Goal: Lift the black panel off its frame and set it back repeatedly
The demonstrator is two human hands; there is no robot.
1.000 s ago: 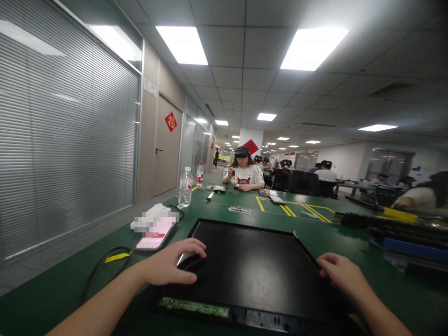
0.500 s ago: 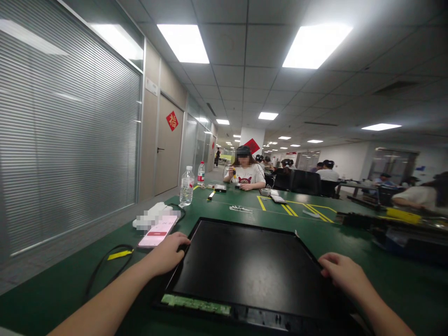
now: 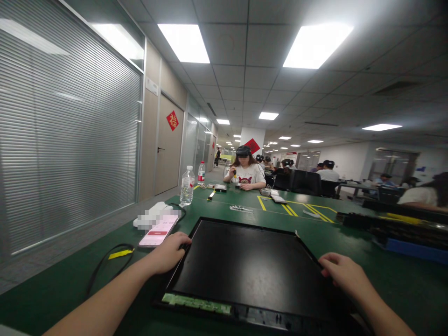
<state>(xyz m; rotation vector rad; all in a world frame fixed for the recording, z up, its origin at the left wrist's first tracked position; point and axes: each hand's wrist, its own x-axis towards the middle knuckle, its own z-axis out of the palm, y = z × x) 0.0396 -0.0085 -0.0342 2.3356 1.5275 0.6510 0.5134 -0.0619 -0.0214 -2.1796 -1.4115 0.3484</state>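
A black flat display panel (image 3: pixel 245 266) in a dark frame lies on the green table before me, with a green circuit board strip (image 3: pixel 196 302) along its near left edge. My left hand (image 3: pixel 170 252) holds the panel's left edge, its fingertips curled on the frame near the far left corner. On the opposite side, my right hand (image 3: pixel 341 270) grips the right edge, fingers bent and partly hidden by the hand itself. A lit phone (image 3: pixel 160 229) lies just beyond my left wrist.
Bottles (image 3: pixel 187 185) stand beyond the phone. A black cable (image 3: pixel 94 268) with a yellow tag lies at left. Small metal parts (image 3: pixel 241 208) are behind the panel. Dark frames (image 3: pixel 395 224) and a blue box (image 3: pixel 416 251) sit at right. A person (image 3: pixel 247 175) works across the table.
My hands and the panel stay almost still. At the right, a dark frame now covers more of the yellow piece, and the blue box shows more clearly.
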